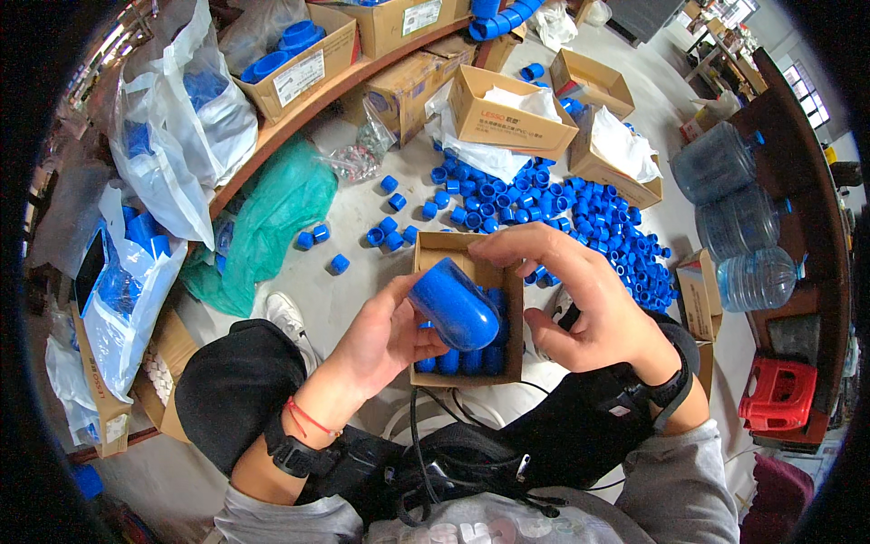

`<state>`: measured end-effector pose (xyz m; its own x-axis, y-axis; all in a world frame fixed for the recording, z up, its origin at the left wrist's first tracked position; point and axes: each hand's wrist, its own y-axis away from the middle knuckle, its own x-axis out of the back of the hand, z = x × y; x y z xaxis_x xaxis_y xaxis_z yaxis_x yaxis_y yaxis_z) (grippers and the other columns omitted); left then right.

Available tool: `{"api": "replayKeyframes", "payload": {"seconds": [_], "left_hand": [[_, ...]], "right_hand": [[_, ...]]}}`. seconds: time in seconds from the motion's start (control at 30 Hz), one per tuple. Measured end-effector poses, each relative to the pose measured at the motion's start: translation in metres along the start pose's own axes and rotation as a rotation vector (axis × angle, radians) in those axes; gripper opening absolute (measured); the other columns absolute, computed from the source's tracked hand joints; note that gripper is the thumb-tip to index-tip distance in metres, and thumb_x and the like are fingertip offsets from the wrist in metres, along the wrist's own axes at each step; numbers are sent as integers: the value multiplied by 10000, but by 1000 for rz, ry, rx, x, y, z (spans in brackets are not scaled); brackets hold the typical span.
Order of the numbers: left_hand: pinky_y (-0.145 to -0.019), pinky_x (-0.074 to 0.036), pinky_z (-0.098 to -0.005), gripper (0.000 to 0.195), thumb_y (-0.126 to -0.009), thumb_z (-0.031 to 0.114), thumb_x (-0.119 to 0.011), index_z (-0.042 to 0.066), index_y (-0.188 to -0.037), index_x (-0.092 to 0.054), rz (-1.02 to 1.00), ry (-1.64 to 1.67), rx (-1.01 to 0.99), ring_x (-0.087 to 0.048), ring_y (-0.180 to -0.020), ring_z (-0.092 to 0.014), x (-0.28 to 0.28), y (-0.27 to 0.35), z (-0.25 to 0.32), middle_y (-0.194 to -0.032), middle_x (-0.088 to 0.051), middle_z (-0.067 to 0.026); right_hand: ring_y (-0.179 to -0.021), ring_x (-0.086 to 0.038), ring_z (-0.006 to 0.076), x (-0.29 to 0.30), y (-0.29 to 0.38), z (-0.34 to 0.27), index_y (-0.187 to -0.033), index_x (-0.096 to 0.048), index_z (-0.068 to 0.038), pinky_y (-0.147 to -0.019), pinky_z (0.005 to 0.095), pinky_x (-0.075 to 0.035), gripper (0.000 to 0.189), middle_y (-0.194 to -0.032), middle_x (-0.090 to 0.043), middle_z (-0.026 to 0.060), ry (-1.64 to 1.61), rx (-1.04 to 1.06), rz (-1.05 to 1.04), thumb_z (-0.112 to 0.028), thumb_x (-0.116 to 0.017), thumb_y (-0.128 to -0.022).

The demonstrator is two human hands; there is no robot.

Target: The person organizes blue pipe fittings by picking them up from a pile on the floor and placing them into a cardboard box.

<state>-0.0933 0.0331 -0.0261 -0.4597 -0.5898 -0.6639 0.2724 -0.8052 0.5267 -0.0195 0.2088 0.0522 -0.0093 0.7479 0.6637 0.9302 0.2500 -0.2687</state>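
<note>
My left hand [384, 333] grips a blue plastic pipe fitting [455, 306], tilted, its glossy rounded end towards me. Below it stands an open cardboard box [514, 340], with several blue fittings [472, 362] lined up in its near part. Part of the box's inside is hidden by my hands and the held piece. My right hand [588, 299] hovers over the box's right side, thumb and fingers apart, with nothing between them. Past the box, many small blue pipe caps [489, 204] lie loose on the floor.
Cardboard boxes with white liners [513, 126] stand behind the loose caps. At left, a shelf [292, 95] bears fittings in boxes and bags, near a green mesh sack [272, 217]. Large water bottles [737, 224] and a red jerrycan [778, 394] are on the right. Black cables [414, 435] hang near my lap.
</note>
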Motion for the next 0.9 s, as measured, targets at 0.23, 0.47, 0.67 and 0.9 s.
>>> {"api": "replayKeyframes", "payload": {"seconds": [0.23, 0.47, 0.67, 0.9], "left_hand": [[-778, -387, -405, 517, -787, 481, -194, 125, -1108, -385, -60, 194, 15, -483, -925, -245, -2, 5, 3, -1066, -458, -105], [-878, -240, -506, 558, -733, 466, -282, 37, -1065, -413, -333, 840, -20, -359, -1051, -332, 6, 25, -17, -1103, -413, -161], [-916, -225, -435, 508, -738, 369, -319, 35, -1119, -360, -548, 978, -43, -345, -1077, -280, 4, 45, -15, -1151, -377, -125], [-915, -210, -466, 513, -767, 365, -317, 27, -1151, -319, -259, 372, -138, -295, -1109, -301, 10, 47, -20, -1206, -308, -105]], "right_hand": [[-833, -495, 212, 3, -1, 1, -995, -444, -6, -711, 280, -393, 502, -973, -489, 112, -47, -77, 37, 18, -424, -494], [-749, -505, 195, 5, 16, 11, -922, -474, -2, -635, 266, -405, 392, -904, -510, 91, -35, -199, 178, 33, -443, -533], [-730, -503, 176, 5, 25, 10, -895, -494, -2, -618, 249, -401, 378, -866, -525, 84, 22, -279, 237, 41, -444, -523], [-713, -505, 184, 2, 18, 9, -895, -490, -11, -611, 254, -402, 378, -899, -526, 94, 36, -235, 225, 41, -441, -524]]}}
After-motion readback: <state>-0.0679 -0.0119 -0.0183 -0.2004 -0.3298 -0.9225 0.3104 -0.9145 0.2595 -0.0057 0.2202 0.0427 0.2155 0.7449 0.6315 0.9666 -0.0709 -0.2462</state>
